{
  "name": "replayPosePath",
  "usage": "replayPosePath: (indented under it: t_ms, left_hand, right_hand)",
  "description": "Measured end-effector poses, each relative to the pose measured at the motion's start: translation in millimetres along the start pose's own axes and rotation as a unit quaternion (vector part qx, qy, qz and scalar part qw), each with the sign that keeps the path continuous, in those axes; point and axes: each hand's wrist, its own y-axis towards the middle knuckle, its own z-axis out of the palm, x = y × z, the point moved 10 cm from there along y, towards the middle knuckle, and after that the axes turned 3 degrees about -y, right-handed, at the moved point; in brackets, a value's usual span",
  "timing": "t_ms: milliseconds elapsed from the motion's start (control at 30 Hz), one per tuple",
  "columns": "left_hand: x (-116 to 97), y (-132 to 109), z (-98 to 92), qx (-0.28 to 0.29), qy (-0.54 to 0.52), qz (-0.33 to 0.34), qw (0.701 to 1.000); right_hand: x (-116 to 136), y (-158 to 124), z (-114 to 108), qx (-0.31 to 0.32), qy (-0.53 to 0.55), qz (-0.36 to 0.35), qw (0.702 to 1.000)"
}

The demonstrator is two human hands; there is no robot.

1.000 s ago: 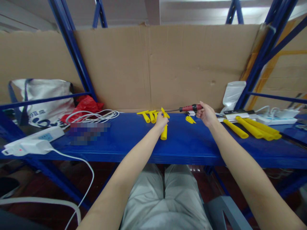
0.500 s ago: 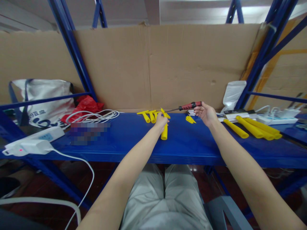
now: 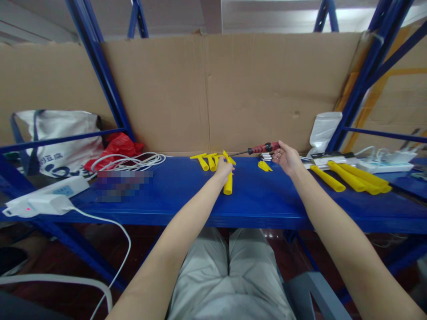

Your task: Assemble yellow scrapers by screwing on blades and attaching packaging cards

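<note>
My left hand [image 3: 224, 169] is closed round a yellow T-shaped piece with a thick tubular handle [image 3: 228, 186], near the middle of the blue shelf. In my right hand [image 3: 287, 158] is the end of a screwdriver with a red and black handle [image 3: 265, 148]. Its thin dark shaft points left and reaches the top of the yellow piece; the tip is hidden by my left fingers. Several similar yellow T-shaped pieces [image 3: 203, 163] lie just left of that hand. Below the screwdriver, small yellow flat parts [image 3: 264, 166] rest in a little pile.
Several yellow tubes [image 3: 353, 178] lie at right, before a white power strip [image 3: 383, 166]. White cable coils [image 3: 140, 161], a red plastic bag [image 3: 122, 149] and a cloth bag [image 3: 66, 142] are at left, with another power strip [image 3: 50, 198]. Cardboard [image 3: 250, 93] backs the blue shelf [image 3: 187, 209].
The screwdriver's handle has shifted very slightly left and sits at a slightly different angle in my right fingers. My left hand and the yellow piece stay in place.
</note>
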Motion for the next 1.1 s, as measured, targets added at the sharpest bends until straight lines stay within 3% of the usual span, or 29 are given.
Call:
replayPosePath:
  t_ms: [500, 767, 1100]
  left_hand:
    - [0, 0, 1.9, 0.007, 0.007, 0.007, 1.0]
    - [0, 0, 2.2, 0.009, 0.007, 0.007, 1.0]
    - [2, 1, 4.9, 0.018, 0.01, 0.0, 1.0]
  right_hand:
    - [7, -5, 2, 0.003, -0.027, -0.028, 0.999]
    - [10, -8, 11, 0.043, -0.018, -0.043, 0.998]
    - [8, -4, 4, 0.01, -0.027, -0.06, 0.998]
